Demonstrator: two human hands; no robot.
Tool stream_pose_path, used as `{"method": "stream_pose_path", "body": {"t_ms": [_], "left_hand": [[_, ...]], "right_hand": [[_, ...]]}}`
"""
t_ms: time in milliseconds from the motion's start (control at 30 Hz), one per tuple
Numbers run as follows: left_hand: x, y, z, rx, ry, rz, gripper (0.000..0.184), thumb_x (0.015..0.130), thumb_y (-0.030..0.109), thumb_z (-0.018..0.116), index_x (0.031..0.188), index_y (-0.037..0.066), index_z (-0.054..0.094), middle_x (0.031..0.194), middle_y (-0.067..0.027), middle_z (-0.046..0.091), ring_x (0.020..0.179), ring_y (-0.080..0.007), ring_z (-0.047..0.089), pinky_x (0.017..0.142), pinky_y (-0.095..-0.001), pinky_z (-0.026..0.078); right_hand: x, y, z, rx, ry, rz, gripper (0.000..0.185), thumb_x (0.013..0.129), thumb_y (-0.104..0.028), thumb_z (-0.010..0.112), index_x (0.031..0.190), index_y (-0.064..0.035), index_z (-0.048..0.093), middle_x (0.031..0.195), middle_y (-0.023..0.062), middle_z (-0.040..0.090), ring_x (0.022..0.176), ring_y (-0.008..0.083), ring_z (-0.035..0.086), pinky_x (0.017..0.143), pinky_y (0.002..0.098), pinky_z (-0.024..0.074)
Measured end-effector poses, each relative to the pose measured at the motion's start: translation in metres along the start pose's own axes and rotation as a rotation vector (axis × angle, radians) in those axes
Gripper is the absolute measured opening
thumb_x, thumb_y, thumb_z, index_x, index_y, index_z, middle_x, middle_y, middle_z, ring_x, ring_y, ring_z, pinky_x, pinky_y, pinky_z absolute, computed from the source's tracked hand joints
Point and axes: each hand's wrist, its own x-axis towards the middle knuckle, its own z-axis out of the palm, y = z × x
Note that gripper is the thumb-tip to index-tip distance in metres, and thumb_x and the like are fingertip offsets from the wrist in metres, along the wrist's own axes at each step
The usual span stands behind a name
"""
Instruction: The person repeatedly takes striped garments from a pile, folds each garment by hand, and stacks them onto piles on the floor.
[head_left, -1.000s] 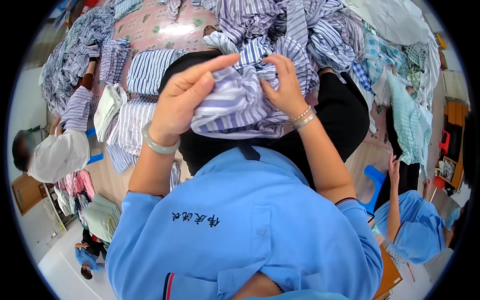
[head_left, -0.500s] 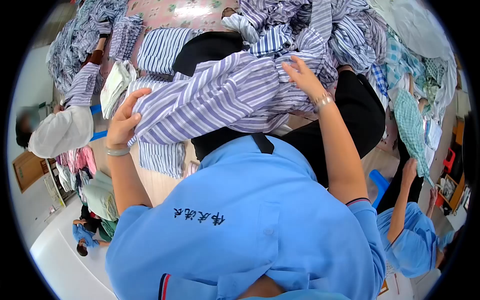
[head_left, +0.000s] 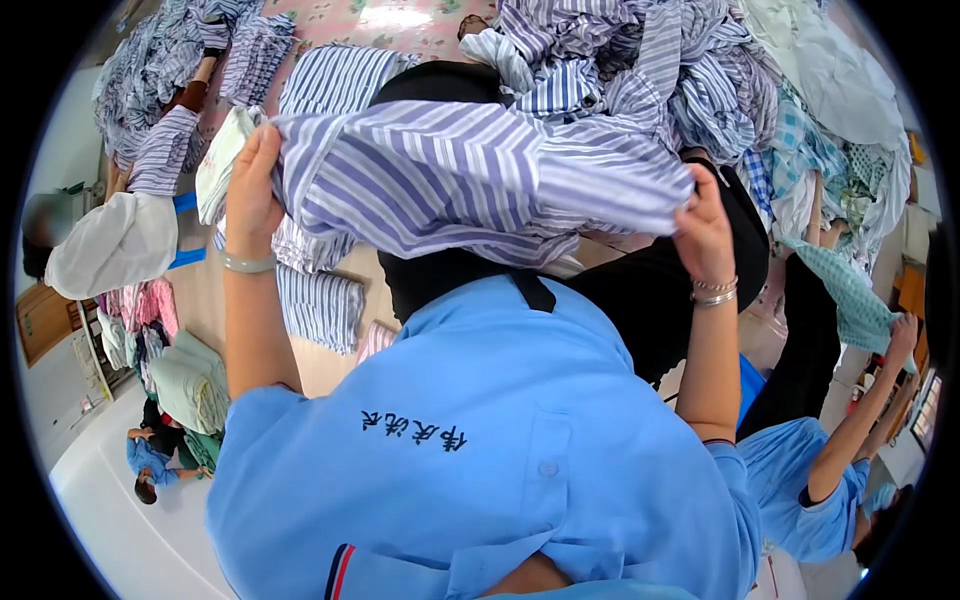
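The held garment (head_left: 430,175) is creased matt cloth, the light bangle (head_left: 249,263) smooth and glossy, the silvery bracelet (head_left: 715,297) shiny metal.

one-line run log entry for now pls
left hand: grips purple-striped cloth | right hand: grips its other end | cloth: spread between both hands | folded blue-striped cloth: ahead, left | crumpled striped pile: ahead, right

Blue short-sleeved polo shirt (head_left: 480,400), worn by the camera wearer: one line of four Chinese characters (head_left: 413,430) in black, on the left chest beside the button placket (head_left: 547,440), apparently reading 伟庆洗衣 (right to left in this view, the characters inverted). Wooden board (head_left: 42,322), at the far left: small dark marks, too small to read.
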Motion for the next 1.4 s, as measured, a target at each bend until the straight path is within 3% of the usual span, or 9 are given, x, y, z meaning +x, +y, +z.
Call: {"method": "stream_pose_path", "body": {"t_ms": [100, 200, 533, 667, 800, 933, 1067, 1233, 1400], "left_hand": [[0.010, 0.002, 0.010, -0.021, -0.071, 0.054, 0.017, 0.092, 0.017, 0.049, 0.098, 0.005, 0.060, 0.090, -0.0006, 0.062, 0.081, -0.0070, 0.056, 0.073, -0.0217, 0.045], [0.011, 0.004, 0.012, -0.014, -0.135, 0.086, 0.017, 0.092, 0.017, 0.049, 0.099, 0.005, 0.060, 0.091, -0.0006, 0.063, 0.083, -0.0072, 0.057, 0.073, -0.0222, 0.046], [0.000, 0.008, 0.026, 0.043, -0.191, 0.018, 0.028, 0.090, 0.020, 0.053, 0.114, 0.003, 0.054, 0.105, -0.0030, 0.060, 0.091, -0.0100, 0.056, 0.080, -0.0248, 0.046], [0.001, 0.007, 0.021, 1.008, -0.840, -0.428, 0.042, 0.088, 0.025, 0.055, 0.119, -0.002, 0.048, 0.110, -0.0079, 0.058, 0.093, -0.0134, 0.056, 0.084, -0.0281, 0.044], [0.034, 0.038, 0.073, 0.016, -0.592, -0.124, 0.042, 0.093, 0.028, 0.047, 0.124, -0.001, 0.043, 0.117, -0.0105, 0.055, 0.104, -0.0206, 0.055, 0.092, -0.0331, 0.042], [0.067, 0.051, 0.141, -0.191, -0.546, -0.051, 0.048, 0.093, 0.039, 0.039, 0.128, 0.006, 0.042, 0.123, -0.0106, 0.052, 0.107, -0.0229, 0.054, 0.096, -0.0376, 0.039], [0.063, 0.051, 0.176, -0.377, -0.700, -0.200, 0.048, 0.094, 0.039, 0.036, 0.126, 0.004, 0.044, 0.113, -0.0094, 0.058, 0.102, -0.0217, 0.057, 0.090, -0.0372, 0.045], [0.051, 0.042, 0.193, -0.336, -0.696, -0.201, 0.043, 0.093, 0.035, 0.038, 0.118, 0.003, 0.051, 0.110, -0.0105, 0.060, 0.098, -0.0219, 0.058, 0.084, -0.0355, 0.046], [0.079, 0.033, 0.168, -0.392, -0.829, -0.159, 0.042, 0.096, 0.031, 0.036, 0.123, -0.001, 0.045, 0.119, -0.0113, 0.055, 0.107, -0.0234, 0.054, 0.093, -0.0349, 0.041]], "right_hand": [[-0.011, 0.016, 0.006, -0.477, -0.021, 0.220, 0.080, 0.069, 0.002, 0.063, 0.137, -0.0131, 0.023, 0.117, 0.0090, 0.048, 0.097, 0.0155, 0.051, 0.086, 0.0304, 0.0414], [0.013, 0.043, 0.013, -1.169, -0.120, -0.207, 0.044, 0.075, -0.015, 0.068, 0.116, -0.0079, 0.055, 0.107, 0.0072, 0.051, 0.094, 0.0178, 0.051, 0.082, 0.0279, 0.0415], [0.084, 0.088, 0.081, -1.133, -0.228, -0.483, 0.022, 0.076, -0.022, 0.065, 0.092, -0.0072, 0.063, 0.080, 0.0065, 0.061, 0.075, 0.0170, 0.057, 0.069, 0.0294, 0.0455], [0.116, 0.006, 0.034, -1.113, 0.102, -0.366, 0.013, 0.081, -0.017, 0.059, 0.089, -0.0075, 0.062, 0.074, 0.0060, 0.061, 0.061, 0.0146, 0.055, 0.057, 0.0248, 0.0442], [0.107, -0.040, 0.053, -1.147, 0.160, -0.683, 0.009, 0.082, -0.013, 0.058, 0.088, -0.0073, 0.061, 0.068, 0.0053, 0.056, 0.057, 0.0154, 0.051, 0.057, 0.0257, 0.0428], [0.067, -0.023, 0.048, -1.546, -0.003, -1.079, 0.013, 0.075, -0.004, 0.057, 0.086, -0.0092, 0.061, 0.068, 0.0047, 0.049, 0.063, 0.0219, 0.051, 0.068, 0.0331, 0.0423], [0.046, 0.023, 0.031, -1.648, -0.006, -0.788, 0.017, 0.069, -0.001, 0.055, 0.081, -0.0103, 0.062, 0.075, 0.0043, 0.049, 0.077, 0.0225, 0.051, 0.077, 0.0358, 0.0373], [0.042, 0.003, 0.038, -1.496, 0.512, -0.827, 0.013, 0.068, -0.002, 0.055, 0.078, -0.0094, 0.062, 0.070, 0.0040, 0.049, 0.073, 0.0233, 0.051, 0.080, 0.0367, 0.0354], [0.027, 0.014, 0.073, -1.460, 0.149, -0.891, 0.016, 0.063, -0.006, 0.060, 0.079, -0.0093, 0.063, 0.069, 0.0036, 0.049, 0.070, 0.0223, 0.051, 0.078, 0.0373, 0.0364]]}}
